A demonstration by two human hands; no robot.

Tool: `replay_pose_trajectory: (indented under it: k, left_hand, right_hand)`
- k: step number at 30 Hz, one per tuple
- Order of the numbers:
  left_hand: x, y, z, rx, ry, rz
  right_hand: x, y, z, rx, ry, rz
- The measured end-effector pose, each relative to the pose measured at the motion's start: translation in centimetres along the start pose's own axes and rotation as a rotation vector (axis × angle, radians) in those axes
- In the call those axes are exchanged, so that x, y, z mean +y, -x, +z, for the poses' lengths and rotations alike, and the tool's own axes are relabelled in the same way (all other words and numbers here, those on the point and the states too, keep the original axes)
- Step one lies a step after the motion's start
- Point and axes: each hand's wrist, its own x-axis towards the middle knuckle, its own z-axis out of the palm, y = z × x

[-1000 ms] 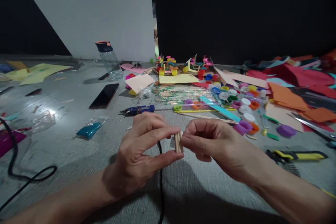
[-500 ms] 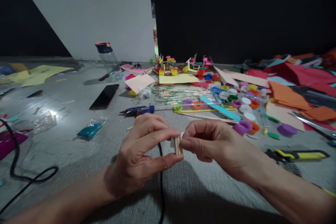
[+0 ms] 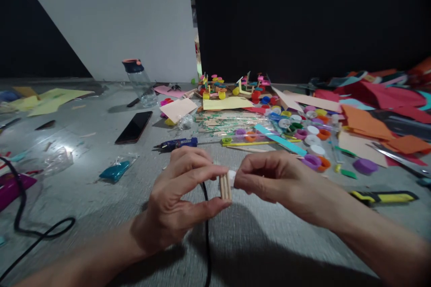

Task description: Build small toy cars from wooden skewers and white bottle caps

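Between thumb and forefinger, my left hand [image 3: 186, 188] grips a small block of short wooden sticks [image 3: 225, 187] set side by side, held upright above the table. To its right is my right hand [image 3: 269, 177], thumb and fingers pinched together, a small gap from the sticks. Whatever lies in that pinch, if anything, is hidden. A white round piece [image 3: 232, 178] shows partly between the block and my right fingertips; I cannot tell whether it is held or lies behind. Just beyond my left hand lies a blue glue gun [image 3: 178, 143].
A black cable [image 3: 207, 242] runs under my hands. Ahead are loose wooden sticks [image 3: 218, 121], coloured bottle caps [image 3: 311, 161] and small toy-like models [image 3: 215, 87]. A phone [image 3: 134, 126] and water bottle [image 3: 141, 85] stand left; a yellow-black cutter [image 3: 387, 197] and scissors [image 3: 400, 159] lie right.
My right fingertips have come away from the wooden stick block and shifted slightly right. More of the block and the white piece shows. My left hand keeps its grip.
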Motion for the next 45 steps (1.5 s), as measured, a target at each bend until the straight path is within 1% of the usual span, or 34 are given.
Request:
replay_pose_trajectory:
  k: [3,9,20,25,30,35,42,45]
  left_hand:
    - [-0.02,-0.02,-0.02,0.004,-0.004,0.007]
    - [-0.09,0.0,0.12,0.002,-0.003,0.008]
    - [-0.19,0.05,0.13,0.0,-0.01,0.003]
    - [-0.13,-0.19,0.11,-0.004,-0.029,0.011]
    - [-0.11,-0.16,0.14,-0.011,-0.025,0.008]
    - [-0.01,-0.16,0.21,-0.025,-0.039,0.019]
    - [-0.02,-0.14,0.29,-0.038,-0.012,0.012]
    - [-0.13,-0.03,0.28,-0.022,-0.019,0.002]
  right_hand:
    - [0.09,0.02,0.45,-0.052,-0.054,0.012]
    - [0.34,-0.15,0.79,-0.061,-0.116,0.0]
    - [0.27,-0.1,0.77,-0.079,-0.117,-0.003]
    - [0.02,-0.11,0.62,-0.057,-0.082,-0.002]
    - [-0.01,-0.01,0.85,-0.028,-0.105,-0.019]
    - [0.15,0.08,0.83,-0.043,-0.11,-0.044]
    - [0.24,-0.1,0.81,-0.066,-0.052,-0.084]
    - [-0.26,0.09,0.52,-0.058,0.034,-0.07]
